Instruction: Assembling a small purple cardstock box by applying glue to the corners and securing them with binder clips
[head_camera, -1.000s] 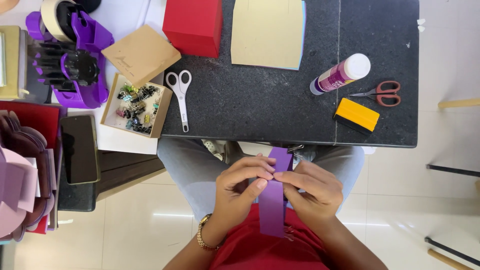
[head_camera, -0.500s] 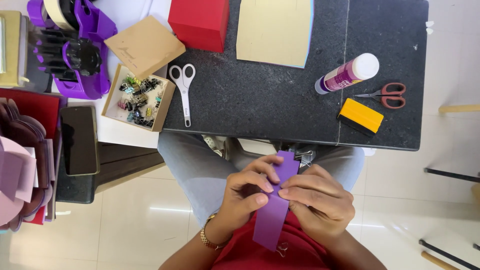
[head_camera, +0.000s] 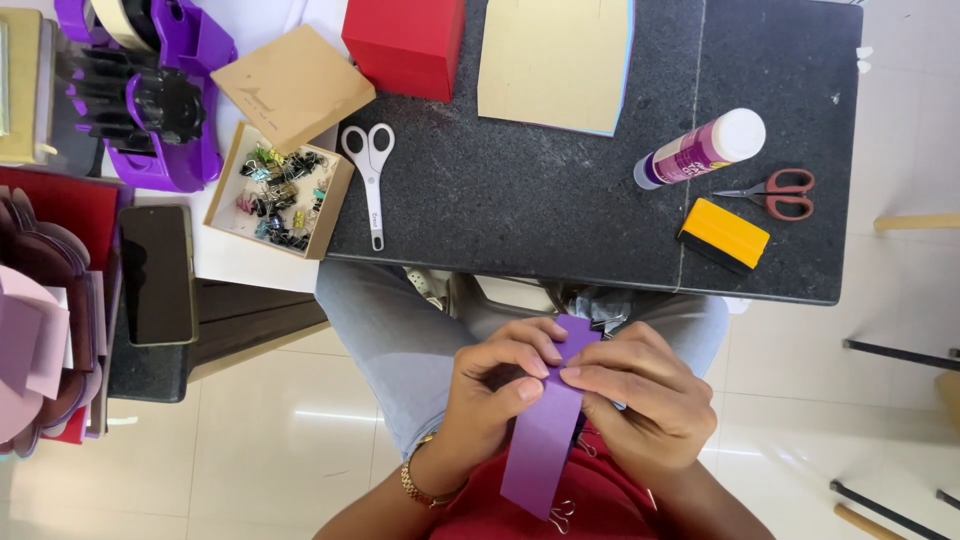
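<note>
Head view. My left hand (head_camera: 490, 385) and my right hand (head_camera: 635, 395) meet over my lap, near of the dark stone surface (head_camera: 560, 220). Both grip a purple paper strip (head_camera: 545, 430), which runs from its far end between my hands down toward my red shirt. The fingers (head_camera: 510, 360) of my left hand are curled and pinch the strip's left edge, thumb pressed against it. The fingers of my right hand are closed on the strip's right edge near its far end, touching the left-hand fingertips. A gold bracelet (head_camera: 420, 485) sits on my left wrist.

On the surface, well apart from my hands: white-handled scissors (head_camera: 370, 175) at the near left; a red box (head_camera: 405, 40) at the far edge; a cream card sheet (head_camera: 555, 65) just right of it; a glue stick (head_camera: 700, 150) lying tilted at the right; small red-handled scissors (head_camera: 780, 193) just right of the glue stick; a yellow squeegee (head_camera: 723, 235) near the near right edge.

Left of the surface: an open cardboard box of binder clips (head_camera: 278, 190), its lid (head_camera: 293, 88) beyond it, a purple tape dispenser (head_camera: 150, 90), and a dark phone (head_camera: 157, 275).
</note>
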